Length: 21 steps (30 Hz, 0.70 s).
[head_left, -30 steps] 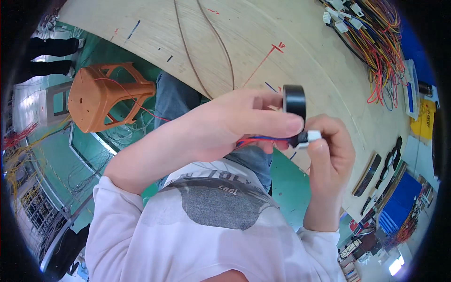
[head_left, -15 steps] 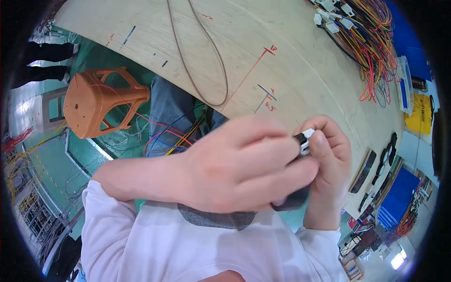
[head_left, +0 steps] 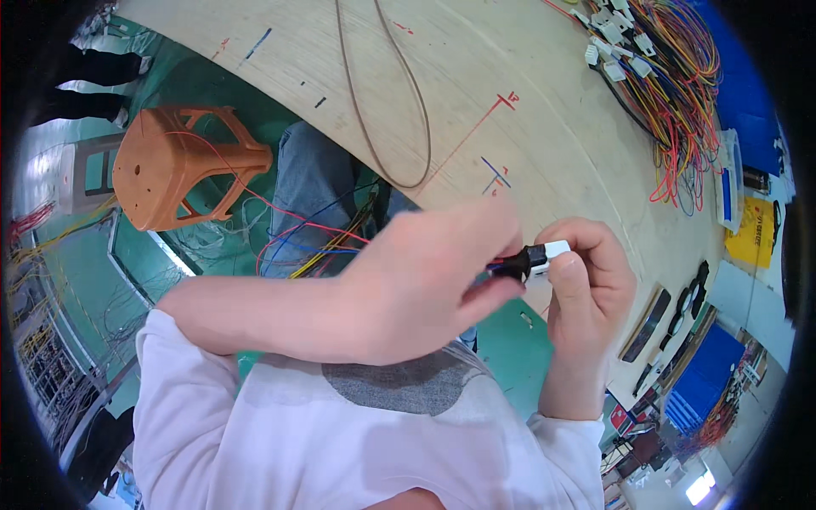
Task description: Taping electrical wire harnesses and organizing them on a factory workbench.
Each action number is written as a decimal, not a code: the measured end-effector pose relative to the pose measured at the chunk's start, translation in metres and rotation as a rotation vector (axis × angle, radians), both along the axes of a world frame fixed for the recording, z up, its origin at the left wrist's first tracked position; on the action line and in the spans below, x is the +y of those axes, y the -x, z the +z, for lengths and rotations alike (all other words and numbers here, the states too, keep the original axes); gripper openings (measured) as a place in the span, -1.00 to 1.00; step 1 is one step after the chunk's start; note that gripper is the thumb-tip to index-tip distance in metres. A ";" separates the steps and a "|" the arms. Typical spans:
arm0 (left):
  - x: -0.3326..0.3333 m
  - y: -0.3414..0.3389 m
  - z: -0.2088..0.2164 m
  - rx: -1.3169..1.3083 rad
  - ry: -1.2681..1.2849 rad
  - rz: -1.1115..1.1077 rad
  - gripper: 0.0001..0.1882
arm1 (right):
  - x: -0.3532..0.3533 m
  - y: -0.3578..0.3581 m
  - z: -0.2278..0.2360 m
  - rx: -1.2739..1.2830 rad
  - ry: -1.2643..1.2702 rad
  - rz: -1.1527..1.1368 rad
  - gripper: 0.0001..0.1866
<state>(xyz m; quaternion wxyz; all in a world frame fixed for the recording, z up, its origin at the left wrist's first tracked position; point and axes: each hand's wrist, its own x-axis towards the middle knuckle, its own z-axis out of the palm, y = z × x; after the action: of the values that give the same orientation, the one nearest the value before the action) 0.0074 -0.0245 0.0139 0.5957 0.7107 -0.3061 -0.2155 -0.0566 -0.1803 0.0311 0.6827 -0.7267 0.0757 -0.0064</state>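
My left hand (head_left: pixel 425 289) reaches across from the left, and its fingertips pinch the black-taped end (head_left: pixel 517 263) of a wire bundle. Red, blue and yellow wires (head_left: pixel 314 242) trail from under that hand toward my lap. My right hand (head_left: pixel 591 297) holds a small white connector (head_left: pixel 557 249) at the end of the taped section, thumb pressed along it. The two hands meet in front of my chest, over the near edge of a wooden board (head_left: pixel 527 110). No tape roll shows.
A thin wire loop (head_left: pixel 382 93) lies on the board. Many coloured harness wires (head_left: pixel 680 93) with white connectors (head_left: pixel 608 42) are heaped at its far right. An orange plastic stool (head_left: pixel 183 166) stands on the green floor at left. Another person's legs (head_left: pixel 93 68) show at upper left.
A second ago a black tape roll stood up between my hands; it is out of sight now. My left hand has swung over and down to pinch the taped bundle.
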 end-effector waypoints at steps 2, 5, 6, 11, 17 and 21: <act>0.000 0.007 -0.005 -0.041 -0.018 0.119 -0.60 | 0.002 0.001 0.002 0.022 -0.017 -0.051 -0.89; -0.009 0.003 -0.017 0.482 0.039 0.156 -0.42 | 0.003 -0.001 -0.004 0.025 -0.054 -0.109 -0.89; -0.008 -0.002 -0.015 0.485 0.043 0.156 -0.42 | 0.001 0.001 -0.005 -0.005 -0.020 -0.059 -0.90; -0.001 -0.022 -0.007 1.312 0.222 -0.192 -0.67 | 0.012 -0.003 -0.008 -0.154 0.122 -0.166 -0.86; 0.005 -0.014 -0.009 1.310 0.424 -0.099 -0.71 | 0.003 -0.003 -0.008 -0.374 0.478 0.154 -0.75; 0.011 -0.002 -0.013 0.472 0.627 -0.056 -0.45 | 0.006 0.005 0.004 0.081 0.025 -0.099 -0.85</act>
<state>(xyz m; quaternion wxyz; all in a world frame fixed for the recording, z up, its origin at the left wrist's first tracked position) 0.0093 -0.0140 0.0009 0.8318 0.4163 -0.2310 -0.2855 -0.0614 -0.1747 0.0346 0.6688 -0.7302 0.1393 -0.0118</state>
